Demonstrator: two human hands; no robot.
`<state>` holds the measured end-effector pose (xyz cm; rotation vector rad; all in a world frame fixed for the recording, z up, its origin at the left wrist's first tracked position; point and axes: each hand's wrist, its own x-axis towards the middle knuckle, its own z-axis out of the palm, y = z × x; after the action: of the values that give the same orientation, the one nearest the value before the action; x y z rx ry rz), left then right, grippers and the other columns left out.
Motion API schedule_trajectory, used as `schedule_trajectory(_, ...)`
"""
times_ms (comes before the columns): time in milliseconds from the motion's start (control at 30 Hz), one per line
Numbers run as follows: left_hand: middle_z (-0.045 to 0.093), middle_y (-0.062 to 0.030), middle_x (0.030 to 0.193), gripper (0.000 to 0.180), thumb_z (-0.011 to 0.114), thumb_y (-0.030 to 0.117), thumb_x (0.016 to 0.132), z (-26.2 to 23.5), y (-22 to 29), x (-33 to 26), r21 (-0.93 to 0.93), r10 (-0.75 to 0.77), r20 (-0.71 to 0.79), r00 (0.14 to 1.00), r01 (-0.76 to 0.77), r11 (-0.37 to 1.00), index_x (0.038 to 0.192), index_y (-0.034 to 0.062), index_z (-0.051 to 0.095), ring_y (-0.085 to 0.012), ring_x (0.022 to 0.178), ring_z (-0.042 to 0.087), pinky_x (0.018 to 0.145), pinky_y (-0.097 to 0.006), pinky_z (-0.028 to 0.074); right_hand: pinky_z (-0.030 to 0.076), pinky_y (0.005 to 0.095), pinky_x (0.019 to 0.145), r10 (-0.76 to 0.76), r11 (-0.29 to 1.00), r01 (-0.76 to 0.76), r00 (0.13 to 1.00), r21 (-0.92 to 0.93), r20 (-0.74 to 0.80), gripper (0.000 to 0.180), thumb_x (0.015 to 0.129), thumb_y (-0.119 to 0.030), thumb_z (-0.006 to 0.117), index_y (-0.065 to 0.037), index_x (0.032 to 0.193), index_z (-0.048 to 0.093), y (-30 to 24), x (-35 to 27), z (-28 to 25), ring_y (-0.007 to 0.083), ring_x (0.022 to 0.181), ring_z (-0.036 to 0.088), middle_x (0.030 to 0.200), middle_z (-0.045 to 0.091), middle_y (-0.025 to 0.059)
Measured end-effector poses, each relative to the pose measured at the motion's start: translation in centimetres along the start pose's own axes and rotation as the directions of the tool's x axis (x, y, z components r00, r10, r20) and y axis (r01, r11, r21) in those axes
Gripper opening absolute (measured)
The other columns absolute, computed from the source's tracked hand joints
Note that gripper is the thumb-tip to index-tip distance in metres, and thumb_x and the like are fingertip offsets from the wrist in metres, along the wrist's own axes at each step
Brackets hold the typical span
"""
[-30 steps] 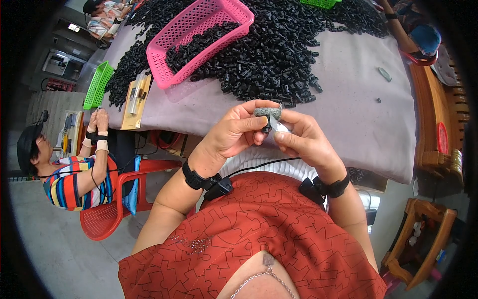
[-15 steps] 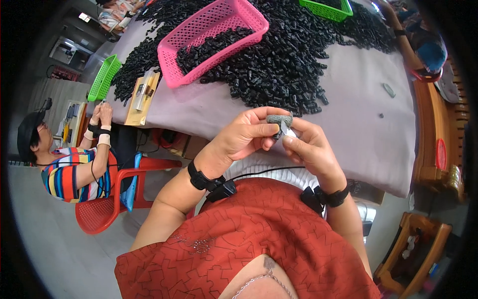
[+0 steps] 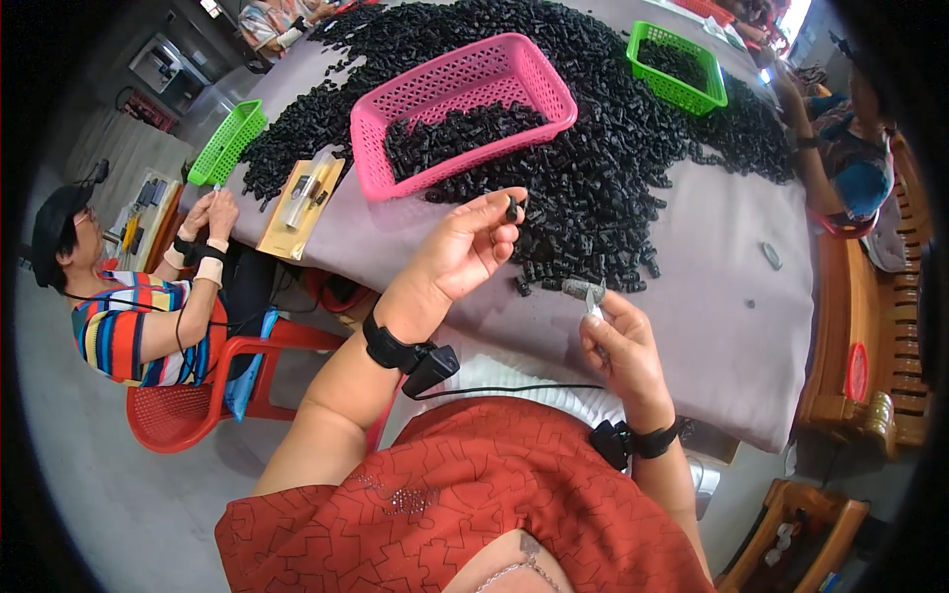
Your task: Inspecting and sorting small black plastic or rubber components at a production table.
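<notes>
Your left hand [image 3: 465, 252] is up over the table [image 3: 712, 326], thumb and forefinger pinched together on a small black piece [image 3: 512, 209], which stands clear of the pile. Your right hand [image 3: 625, 346] is well apart from it, at about four o'clock from the left, its thumb and fingers closed on a pale, pointed blade [image 3: 594, 300]. A rough grey piece [image 3: 583, 290] sits at the tip of that hand's forefinger; you cannot tell here whether it is worn or gripped.

At twelve o'clock from your left hand, a pink basket [image 3: 445, 97] holds more black pieces, with the loose black pile [image 3: 583, 217] spread around it. A green basket [image 3: 704, 104], also holding black pieces, stands between one and two o'clock. Towards ten o'clock is a second green basket [image 3: 232, 140], and nearer you, between nine and ten, a tan board [image 3: 282, 239] carries a clear tube [image 3: 300, 203]. At two o'clock from your right hand, a grey oval piece [image 3: 771, 256] lies on the table. A co-worker [image 3: 148, 331] in a striped top sits near nine o'clock, hands held close together.
</notes>
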<state>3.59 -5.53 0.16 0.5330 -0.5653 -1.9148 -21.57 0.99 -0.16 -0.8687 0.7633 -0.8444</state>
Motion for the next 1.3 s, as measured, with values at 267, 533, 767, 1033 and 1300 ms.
schedule_trajectory(267,0.066,-0.0069,0.098,0.025,0.059,0.01,0.093,-1.3,8.0,3.2,0.235,0.361,-0.021,0.932,-0.347,0.908,0.117,0.0024,0.06,-0.0115,0.077,0.063,0.064,-0.022,0.054,0.03,0.0176,0.043,-0.008,1.0,0.009,0.999,0.029,-0.034,0.02,0.095,-0.009,0.057,-0.001,0.113,0.056,0.3,0.2,-0.3,0.0039,0.052,0.043,0.069,0.053,-0.0011)
schedule_trajectory(533,0.068,-0.0038,0.105,0.027,0.063,0.009,0.091,-0.7,6.0,2.7,0.56,0.376,-0.089,0.922,-0.266,0.784,0.118,0.0082,0.062,-0.0106,0.081,0.066,0.063,-0.02,0.053,0.028,0.0171,0.041,0.003,1.0,-0.004,0.999,-0.022,-0.05,0.028,0.096,-0.009,0.053,-0.001,0.122,0.054,0.5,0.4,-0.6,0.0036,0.048,0.04,0.065,0.052,-0.0013)
schedule_trajectory(767,0.064,0.0009,0.081,0.018,0.068,0.013,0.087,-1.1,-1.5,-0.6,0.957,0.142,0.002,0.99,-0.044,0.288,0.101,0.0019,0.066,-0.006,0.068,0.056,0.063,-0.021,0.046,0.03,0.0177,0.044,-0.043,0.999,0.044,0.998,0.02,-0.036,0.022,0.095,-0.008,0.053,0.002,0.115,0.056,0.9,0.7,-0.6,0.0036,0.051,0.04,0.066,0.051,-0.0022)
schedule_trajectory(1033,0.055,-0.0044,0.074,0.017,0.069,0.011,0.082,-0.9,-3.5,-1.8,0.993,0.148,0.099,0.984,-0.088,-0.08,0.093,0.0007,0.062,-0.0113,0.062,0.052,0.058,-0.028,0.043,0.03,0.0178,0.044,-0.004,1.0,0.004,1.0,0.022,-0.02,0.009,0.096,-0.011,0.055,-0.002,0.097,0.054,1.4,1.0,-0.5,0.0034,0.052,0.041,0.068,0.05,-0.0019)
schedule_trajectory(1300,0.055,-0.0095,0.078,0.015,0.066,0.009,0.082,0.2,-4.5,-2.3,0.968,0.144,0.198,0.97,-0.17,-0.183,0.094,0.002,0.06,-0.0206,0.064,0.057,0.059,-0.032,0.045,0.029,0.0182,0.043,-0.004,1.0,0.003,1.0,-0.01,-0.016,0.011,0.095,-0.012,0.057,-0.002,0.097,0.054,1.2,0.7,-0.5,0.0032,0.053,0.042,0.069,0.05,-0.0026)
